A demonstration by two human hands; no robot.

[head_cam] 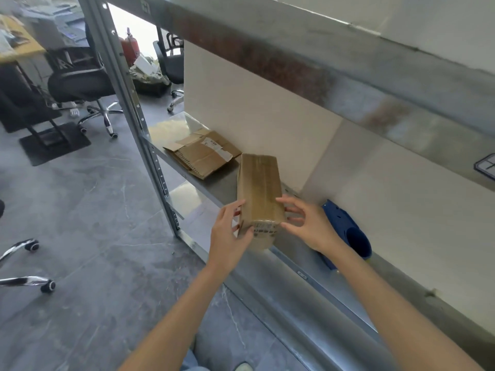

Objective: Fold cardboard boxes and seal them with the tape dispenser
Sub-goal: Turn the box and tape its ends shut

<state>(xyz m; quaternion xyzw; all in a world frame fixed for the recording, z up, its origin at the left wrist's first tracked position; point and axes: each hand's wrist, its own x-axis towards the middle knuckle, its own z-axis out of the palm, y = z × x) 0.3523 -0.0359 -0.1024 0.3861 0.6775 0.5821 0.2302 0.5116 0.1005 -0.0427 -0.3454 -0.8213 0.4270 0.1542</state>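
A folded brown cardboard box [259, 188], long and narrow with shiny tape along its top, lies on the metal shelf [222, 187]. My left hand [229, 231] grips its near left corner, thumb on the near end. My right hand [308, 226] touches the near right corner with spread fingers. A blue tape dispenser [348, 234] lies on the shelf just right of my right hand, partly hidden by my forearm. Flattened cardboard boxes [203, 156] lie farther back on the shelf.
A grey slotted upright post [134, 103] stands at the shelf's left corner, with an upper shelf beam [321, 65] overhead. A white wall panel backs the shelf. Black office chairs [83, 84], a desk and a red extinguisher stand on the grey floor to the left.
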